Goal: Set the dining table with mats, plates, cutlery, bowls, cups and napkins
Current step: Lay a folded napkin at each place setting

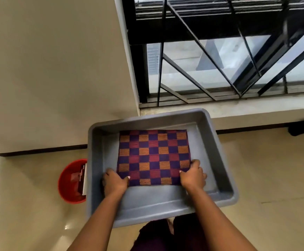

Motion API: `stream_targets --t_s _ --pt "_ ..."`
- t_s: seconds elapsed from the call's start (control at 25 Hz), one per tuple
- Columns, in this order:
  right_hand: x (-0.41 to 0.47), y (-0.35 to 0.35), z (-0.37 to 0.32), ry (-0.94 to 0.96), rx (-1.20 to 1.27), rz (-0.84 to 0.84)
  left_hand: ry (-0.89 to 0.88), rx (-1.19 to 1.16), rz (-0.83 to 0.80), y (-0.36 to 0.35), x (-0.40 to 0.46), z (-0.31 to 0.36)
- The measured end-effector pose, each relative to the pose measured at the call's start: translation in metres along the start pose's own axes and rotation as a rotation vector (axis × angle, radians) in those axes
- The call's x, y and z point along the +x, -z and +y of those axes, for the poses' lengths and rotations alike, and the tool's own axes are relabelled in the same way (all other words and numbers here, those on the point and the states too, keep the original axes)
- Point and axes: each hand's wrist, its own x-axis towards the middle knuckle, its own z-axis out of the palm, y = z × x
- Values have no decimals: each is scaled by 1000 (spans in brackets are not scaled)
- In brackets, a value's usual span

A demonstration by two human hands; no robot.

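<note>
A red bucket [72, 182] stood on the floor [265, 169] at the left, just beside a grey tub [218, 156]. Inside the tub lay a checked mat [153, 156]. The left hand [115, 183] pinched the mat's near left corner; the right hand [192, 175] gripped its near right edge. A barred window [229, 60] rose beyond.

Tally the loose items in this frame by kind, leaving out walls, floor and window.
Checked mat, gripped by the left hand and right hand: 1
Grey tub: 1
Red bucket: 1
Total: 3
</note>
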Motion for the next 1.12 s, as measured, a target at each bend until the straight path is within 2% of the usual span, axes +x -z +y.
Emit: stream_targets --t_s 0.12,0.24,0.32,0.48,0.68,0.8,0.88,1.0,1.08,1.12 --pt "-7 7 -7 11 122 -49 -84 -11 -71 5 -5 -2" --pt "-37 42 -26 88 219 -57 -142 -309 -136 37 -37 11" --pt "-69 72 -50 133 322 -109 -200 -436 -111 69 -70 30" --pt "-151 132 -112 203 485 -231 -434 -425 -98 137 -144 75" --pt "-259 195 -164 453 591 -310 -755 -345 -127 207 -249 108" --pt "-291 216 -173 486 681 -304 -873 -396 -233 229 -274 107" --pt "-302 229 -173 507 756 -320 -998 -289 -293 239 -281 102" --pt "-313 247 -164 645 726 -364 -1126 -183 -224 253 -286 102" --pt "-316 254 -154 758 549 -339 -1156 -243 -215 266 -289 106" --pt "-316 257 -150 813 411 -262 -1163 -270 -241 274 -290 108"
